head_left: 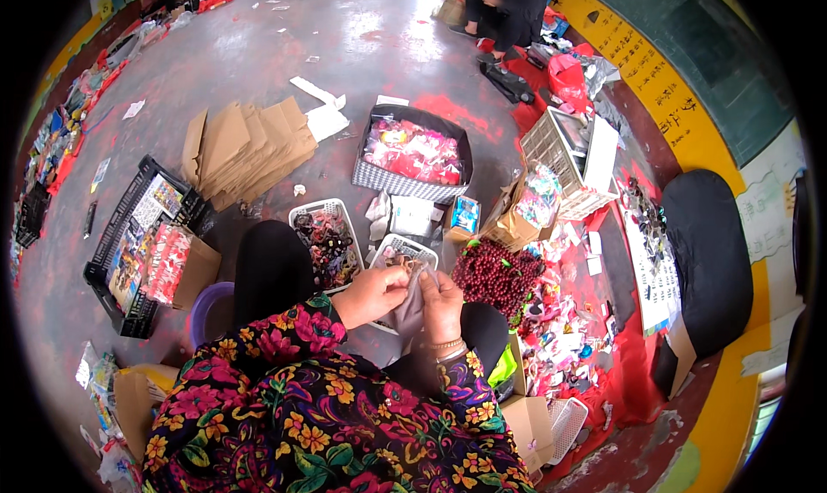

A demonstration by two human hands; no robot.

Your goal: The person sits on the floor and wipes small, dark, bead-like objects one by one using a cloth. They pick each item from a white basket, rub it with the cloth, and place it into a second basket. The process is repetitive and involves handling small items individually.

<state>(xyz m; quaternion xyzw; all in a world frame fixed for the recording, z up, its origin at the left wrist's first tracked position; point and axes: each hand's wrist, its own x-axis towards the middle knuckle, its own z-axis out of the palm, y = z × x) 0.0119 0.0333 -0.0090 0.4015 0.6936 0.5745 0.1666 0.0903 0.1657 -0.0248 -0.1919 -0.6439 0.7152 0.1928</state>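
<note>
Close in front of my body, my left hand and my right hand face each other, fingers pinched. Between them hangs a soft, limp greyish pouch, its top edge gripped by both hands. Whether anything is inside it cannot be seen. Just beyond and partly under my hands stands a small white plastic basket with small brownish items. To its left is a larger white basket full of dark and coloured small accessories. A pile of dark red beads lies to the right of my right hand.
A checkered bin of pink packets stands ahead. Flattened cardboard and a black crate lie left, near a purple basin. At right are a white crate and loose small goods. Another person crouches far off.
</note>
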